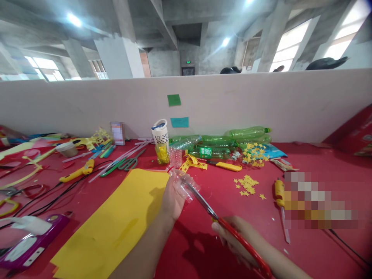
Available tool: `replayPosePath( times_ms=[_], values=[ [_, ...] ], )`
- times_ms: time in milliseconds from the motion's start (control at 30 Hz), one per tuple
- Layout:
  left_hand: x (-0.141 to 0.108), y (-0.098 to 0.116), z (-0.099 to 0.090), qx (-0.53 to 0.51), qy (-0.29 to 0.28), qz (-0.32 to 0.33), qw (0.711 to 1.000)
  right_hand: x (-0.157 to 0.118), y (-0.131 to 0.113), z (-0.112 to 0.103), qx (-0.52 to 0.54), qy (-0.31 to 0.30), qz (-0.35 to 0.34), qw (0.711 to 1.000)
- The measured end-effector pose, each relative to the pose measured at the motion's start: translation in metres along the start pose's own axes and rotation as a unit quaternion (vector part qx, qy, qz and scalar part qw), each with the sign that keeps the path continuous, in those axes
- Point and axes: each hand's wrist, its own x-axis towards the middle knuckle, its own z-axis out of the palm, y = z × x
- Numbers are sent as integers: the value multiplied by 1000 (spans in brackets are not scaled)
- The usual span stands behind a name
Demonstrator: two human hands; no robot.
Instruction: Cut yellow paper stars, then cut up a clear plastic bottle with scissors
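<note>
Left hand: the left hand (174,199) grips a clear bottle piece (188,197) with a red ring at its neck, holding it above the counter (212,252), just right of the yellow sheets (122,224).
Right hand: the right hand (240,232) is closed around the red-handled scissors (213,213), whose blades reach up to the clear plastic and overlap it in view; whether they are cutting into it cannot be told.
White cup: near the partition (87,104) stands a white cup (161,135) with bold dark lettering, too small and distorted to read.
Green bottles: several lie in a heap right of the cup; one green bottle (221,153) wears a bright green label (205,152) with white marks, unreadable here.
Notes: a green note (174,100) is stuck above a blue one (179,122); any writing on them is illegible.
Phone: it leans upright against the partition, the phone (117,133) blurred into blocks.
Exit sign: a lit green sign (188,62) hangs far back, its symbols tiny.
Power strip: the purple power strip (35,242) carries a pale sticker, its print unclear.
Stars: yellow paper stars (247,184) lie scattered near a yellow cutter (228,166).
</note>
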Motion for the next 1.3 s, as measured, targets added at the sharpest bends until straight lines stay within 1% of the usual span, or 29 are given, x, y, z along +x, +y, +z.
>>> replayPosePath(
  times_ms=[200, 367, 467, 533, 633, 767, 900, 1067, 1167, 1233, 1300],
  values=[
    [2, 3, -4, 6, -11, 16, 1000, 0, 1, -3, -6, -8, -2, 1000],
    [2, 5, -3, 18, -40, 27, 999, -3, 0, -6, 4, -31, -52, 998],
    [0, 2, -1, 29, -42, 25, 998, -4, 0, -5, 16, -35, -65, 997],
    [-2, -2, 0, 33, -39, 17, 999, -4, 1, -4, 30, -31, -58, 997],
    [-5, -6, 2, 30, -39, 11, 999, -3, 1, -3, 30, -18, -26, 999],
    [-6, -6, 4, 25, -32, 8, 999, -4, -4, -2, 31, -3, -12, 999],
    [-5, -5, 4, 21, -37, 6, 999, -3, -6, -1, 30, -8, 2, 1000],
    [-3, -5, 1, 15, -46, 16, 999, 1, 1, 2, 39, 6, 5, 999],
    [-3, -5, 0, 22, -54, 19, 998, 1, 2, 1, 45, -7, 9, 999],
    [-5, -7, 1, 35, -58, 25, 997, 0, 1, 1, 55, -18, 0, 998],
    [-7, -9, 2, 49, -63, 22, 997, -2, 1, 0, 64, -12, -15, 998]
  ],
)
